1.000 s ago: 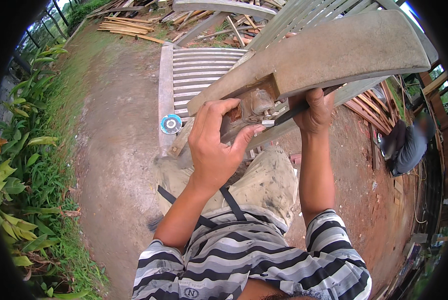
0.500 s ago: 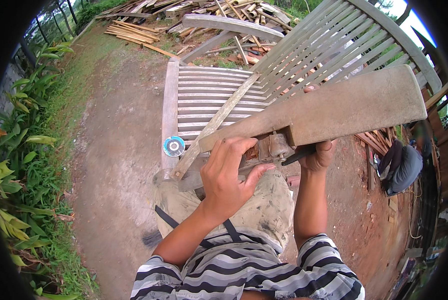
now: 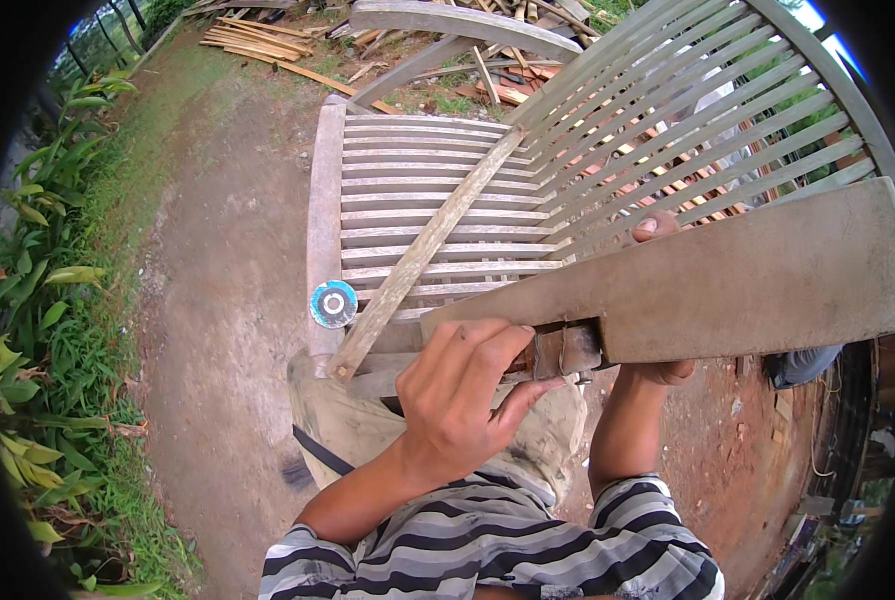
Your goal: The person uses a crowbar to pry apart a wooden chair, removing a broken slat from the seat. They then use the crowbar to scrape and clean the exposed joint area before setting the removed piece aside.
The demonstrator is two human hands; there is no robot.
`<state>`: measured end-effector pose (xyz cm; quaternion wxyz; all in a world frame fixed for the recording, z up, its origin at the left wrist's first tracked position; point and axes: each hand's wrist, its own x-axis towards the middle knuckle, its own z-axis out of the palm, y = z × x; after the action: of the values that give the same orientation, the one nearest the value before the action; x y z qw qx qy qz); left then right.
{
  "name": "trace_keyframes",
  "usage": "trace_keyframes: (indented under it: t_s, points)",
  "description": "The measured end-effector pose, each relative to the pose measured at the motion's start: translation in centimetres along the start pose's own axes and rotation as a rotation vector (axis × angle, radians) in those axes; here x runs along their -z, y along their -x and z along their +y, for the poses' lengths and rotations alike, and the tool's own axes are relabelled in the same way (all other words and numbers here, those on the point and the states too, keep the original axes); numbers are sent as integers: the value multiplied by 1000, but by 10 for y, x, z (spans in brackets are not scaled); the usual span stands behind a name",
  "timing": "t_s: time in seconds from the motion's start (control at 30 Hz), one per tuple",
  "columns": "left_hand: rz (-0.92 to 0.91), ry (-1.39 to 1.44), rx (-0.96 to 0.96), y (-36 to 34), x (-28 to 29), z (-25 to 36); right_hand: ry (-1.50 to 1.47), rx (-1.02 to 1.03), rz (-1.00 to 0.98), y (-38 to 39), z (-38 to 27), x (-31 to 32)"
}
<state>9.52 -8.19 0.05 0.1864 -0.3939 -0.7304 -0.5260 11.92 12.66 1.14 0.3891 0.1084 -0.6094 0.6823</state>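
Grey-brown weathered wood, a notched board [image 3: 748,285], is held before the seated wearer's lap, its broad end at right and its narrower end at left. The right hand [image 3: 668,372], mostly hidden behind the board, grips it from the far side (a fingertip shows above the upper edge, and a digit below the lower). The left hand [image 3: 458,395] lies over the narrower end, fingers bent, with forefinger and thumb parted moderately across the notch; whether they pinch anything cannot be told. Within the notch, just beside those fingertips, sits a brownish block [image 3: 580,350]. Beyond the board stands a slatted wooden seat [image 3: 326,220], joined at right to a tilted slatted backrest [image 3: 593,75]; a diagonal wooden strut [image 3: 428,250] crosses the view of the seat slats. Upon the seat's left rail lies a blue-rimmed abrasive disc [image 3: 334,304]. A curved armrest [image 3: 468,18] appears at the far side. Beige trousers [image 3: 538,430] lie beneath the hands; loose timber strips [image 3: 258,38] rest on the ground, upper left, and leafy plants [image 3: 38,400] border the left margin.
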Motion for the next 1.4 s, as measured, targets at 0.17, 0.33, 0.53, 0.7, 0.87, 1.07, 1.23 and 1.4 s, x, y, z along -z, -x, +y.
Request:
trace_keyframes:
  t_s: [0.17,0.33,0.53,0.7,0.87,1.07,1.23,1.4]
  points:
    - [9,25,4,-2,-7,-2,-53,-8,-71,3,1,18]
    - [-13,21,19,-2,-6,-4,27,21,63,12,5,15]
    - [-122,95,92,-20,-2,-10,-249,228,-167,0,7,6]
    - [-325,212,103,-36,6,-15,-125,57,-66,8,-2,2]
    - [-414,302,116,-49,5,-14,39,-35,24,8,-23,-14]
    - [-452,361,214,-54,4,-13,38,-26,201,23,-30,14]
    - [-429,416,144,-53,-3,-15,-22,-359,257,58,-57,27]
    - [-430,451,192,-47,7,-22,-175,-909,175,161,-68,8]
